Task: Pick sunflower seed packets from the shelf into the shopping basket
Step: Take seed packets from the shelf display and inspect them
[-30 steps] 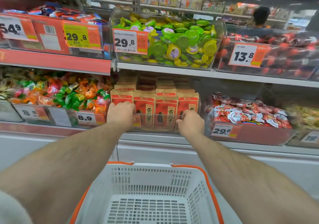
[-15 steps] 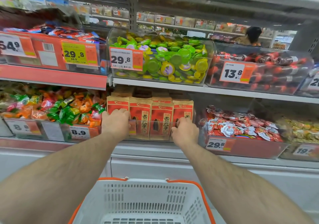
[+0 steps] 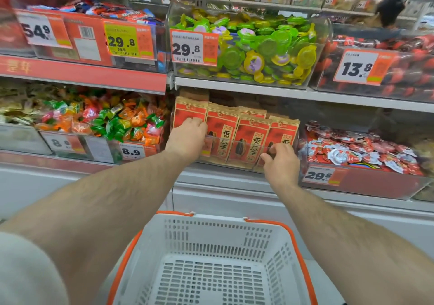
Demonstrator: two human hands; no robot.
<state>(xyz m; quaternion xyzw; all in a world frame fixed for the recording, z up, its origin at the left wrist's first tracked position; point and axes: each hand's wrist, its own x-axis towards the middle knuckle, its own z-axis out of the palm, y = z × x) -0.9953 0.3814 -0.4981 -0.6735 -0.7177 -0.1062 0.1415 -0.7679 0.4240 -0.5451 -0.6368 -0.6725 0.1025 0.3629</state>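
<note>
Directly above the shopping basket [image 3: 211,253], upright sunflower seed packets [image 3: 237,138] stand in a row, left hand [image 3: 186,140] curling onto the far-left one, right hand [image 3: 280,161] pinching the far-right (both equally near, basket holding nothing).

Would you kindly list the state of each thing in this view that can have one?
shopping basket: empty, below the shelf.
sunflower seed packets: upright in a row behind a clear rail, none removed.
left hand: fingers curled on the leftmost packet.
right hand: fingers pinching the rightmost packet.
green candy bin: nearly full.
</note>
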